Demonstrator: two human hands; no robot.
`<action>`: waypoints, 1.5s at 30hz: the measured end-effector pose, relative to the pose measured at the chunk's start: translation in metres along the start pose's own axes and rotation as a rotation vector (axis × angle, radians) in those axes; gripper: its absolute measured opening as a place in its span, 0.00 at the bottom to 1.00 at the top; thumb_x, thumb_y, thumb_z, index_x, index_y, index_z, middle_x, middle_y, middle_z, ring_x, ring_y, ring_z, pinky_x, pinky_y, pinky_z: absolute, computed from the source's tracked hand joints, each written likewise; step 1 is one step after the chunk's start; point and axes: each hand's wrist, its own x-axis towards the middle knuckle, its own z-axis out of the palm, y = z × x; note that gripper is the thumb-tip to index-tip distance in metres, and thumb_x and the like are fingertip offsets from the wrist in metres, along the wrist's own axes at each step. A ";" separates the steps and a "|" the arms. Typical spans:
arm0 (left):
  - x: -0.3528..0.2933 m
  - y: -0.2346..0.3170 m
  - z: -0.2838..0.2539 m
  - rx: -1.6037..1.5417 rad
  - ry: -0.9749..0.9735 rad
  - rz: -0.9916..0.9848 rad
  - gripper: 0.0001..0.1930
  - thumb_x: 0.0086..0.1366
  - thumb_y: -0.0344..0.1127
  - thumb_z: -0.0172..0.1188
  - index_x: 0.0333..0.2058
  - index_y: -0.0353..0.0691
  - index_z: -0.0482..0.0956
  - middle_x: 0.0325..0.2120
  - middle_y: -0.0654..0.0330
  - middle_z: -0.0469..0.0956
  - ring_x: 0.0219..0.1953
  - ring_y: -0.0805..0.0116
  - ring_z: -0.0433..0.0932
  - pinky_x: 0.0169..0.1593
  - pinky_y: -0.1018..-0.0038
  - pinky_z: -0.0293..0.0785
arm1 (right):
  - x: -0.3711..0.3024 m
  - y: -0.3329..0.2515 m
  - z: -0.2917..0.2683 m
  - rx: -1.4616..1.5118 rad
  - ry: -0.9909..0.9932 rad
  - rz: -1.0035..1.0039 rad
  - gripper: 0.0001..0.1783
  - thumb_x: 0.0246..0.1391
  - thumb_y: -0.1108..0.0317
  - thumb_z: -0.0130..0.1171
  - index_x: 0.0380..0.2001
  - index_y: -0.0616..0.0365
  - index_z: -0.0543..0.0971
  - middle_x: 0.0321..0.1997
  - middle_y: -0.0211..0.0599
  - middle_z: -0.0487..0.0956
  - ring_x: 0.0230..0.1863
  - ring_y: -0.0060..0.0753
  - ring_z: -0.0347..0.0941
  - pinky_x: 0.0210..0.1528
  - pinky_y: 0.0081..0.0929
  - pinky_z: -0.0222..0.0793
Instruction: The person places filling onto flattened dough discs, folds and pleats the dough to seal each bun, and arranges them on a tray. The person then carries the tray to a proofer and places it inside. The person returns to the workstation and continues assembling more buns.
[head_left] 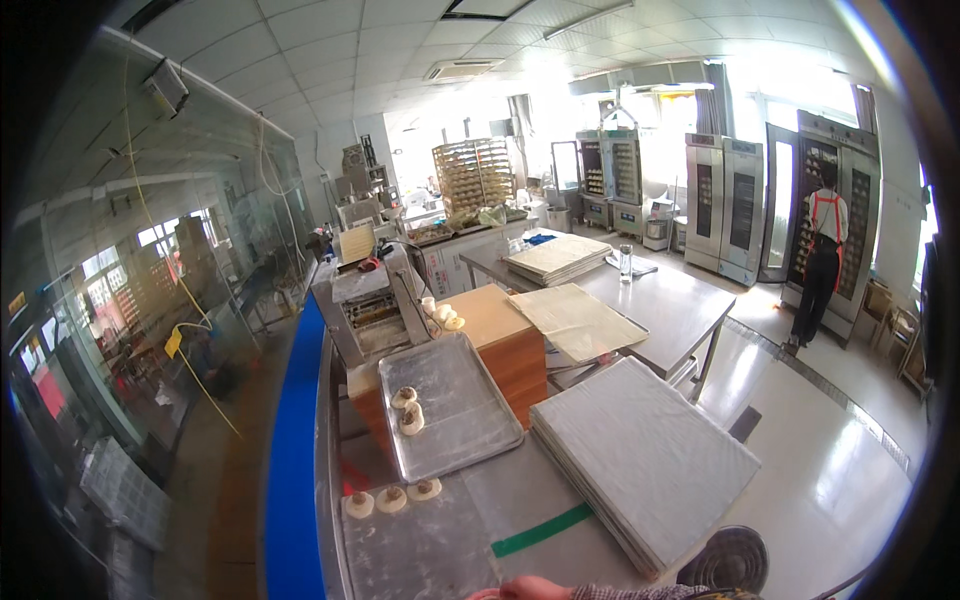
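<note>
My right hand (537,588) just enters at the bottom edge, its patterned sleeve coming from the right. Its fingers are mostly cut off, so what it holds, if anything, is hidden. My left hand is out of view. Nearest the hand lies a floured grey metal tray (430,545) on the steel table. Along its far edge sit three pale dough rounds (392,498) with brown filling on top. Beyond it, a second metal tray (460,400) carries two more filled dough pieces (410,418) near its left side.
Right of the trays stands a stack of cloth-covered boards (645,450), with a round dark bin (730,560) below. A machine (375,300) and pale dough pieces (443,315) are farther off. A person (825,250) in red straps stands by the ovens. A glass partition (150,300) runs left.
</note>
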 end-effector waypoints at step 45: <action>-0.053 0.061 0.015 -0.101 0.169 0.147 0.15 0.72 0.37 0.44 0.51 0.39 0.73 0.43 0.59 0.76 0.45 0.69 0.77 0.45 0.70 0.80 | 0.026 -0.018 0.017 0.084 0.018 0.135 0.07 0.52 0.72 0.57 0.34 0.63 0.78 0.26 0.46 0.80 0.24 0.42 0.78 0.29 0.34 0.72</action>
